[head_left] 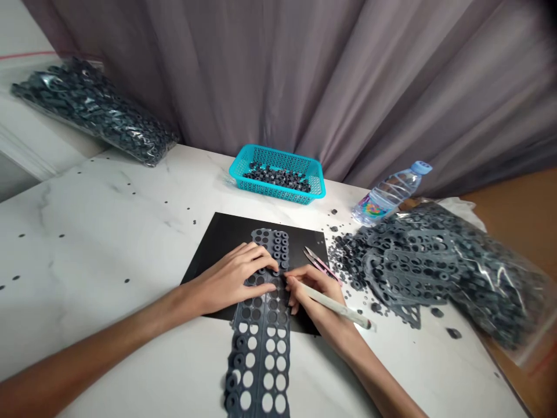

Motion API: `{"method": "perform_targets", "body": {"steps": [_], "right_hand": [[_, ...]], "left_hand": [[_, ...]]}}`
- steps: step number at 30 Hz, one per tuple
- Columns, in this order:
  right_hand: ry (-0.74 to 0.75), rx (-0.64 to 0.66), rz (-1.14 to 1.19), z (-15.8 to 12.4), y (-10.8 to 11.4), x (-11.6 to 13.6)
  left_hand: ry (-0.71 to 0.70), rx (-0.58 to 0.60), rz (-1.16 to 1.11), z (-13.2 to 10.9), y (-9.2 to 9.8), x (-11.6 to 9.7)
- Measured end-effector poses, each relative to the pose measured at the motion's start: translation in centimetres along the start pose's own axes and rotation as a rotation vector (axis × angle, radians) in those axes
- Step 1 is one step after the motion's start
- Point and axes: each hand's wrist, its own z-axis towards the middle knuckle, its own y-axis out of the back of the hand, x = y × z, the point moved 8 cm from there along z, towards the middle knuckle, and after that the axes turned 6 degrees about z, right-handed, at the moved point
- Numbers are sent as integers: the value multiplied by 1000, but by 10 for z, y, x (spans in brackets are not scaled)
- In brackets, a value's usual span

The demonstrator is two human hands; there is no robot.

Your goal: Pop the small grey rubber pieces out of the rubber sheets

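Observation:
A long grey rubber strip [260,348] full of round holes and rings lies across a black mat [226,238] on the white table. My left hand [237,277] presses flat on the strip's upper part, fingers spread. My right hand [311,293] grips a thin white pen-like tool [337,306], its tip touching the strip near a ring. A pair of pink tweezers [319,262] lies on the mat just beyond my right hand.
A turquoise basket [278,174] of grey rings stands behind the mat. A plastic water bottle [389,194] lies at the right, beside a heap of spent strips [409,261] and a filled bag [491,278]. Another bag of rings [96,110] sits far left.

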Motion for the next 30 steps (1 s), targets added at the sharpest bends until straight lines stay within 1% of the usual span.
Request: {"method": "perform_targets", "body": {"steps": [6,13,16,20,23,27,30], "right_hand": [[-3,28,-36,-1,-1,2],[-10,35,-11,0,-2,1],[-13,32,3,1,-2,-1],[-5,23,-3,1,-2,-2],[-1,17,-14,1,-2,-1],[-10,28,-29,2,-4,-1],[-15,18,-68,2,-3,-3]], "left_hand": [[19,11,-22,-3,-4,1],[65,-7,-174,0,-5,6],[65,-13,-186,0,-6,7],[59,-15,-138,0,-7,4],[30,-29,-59,2,-5,-1],[-61,-20,120,2,-8,-10],[-133,-75,165,1,-8,-16]]}}
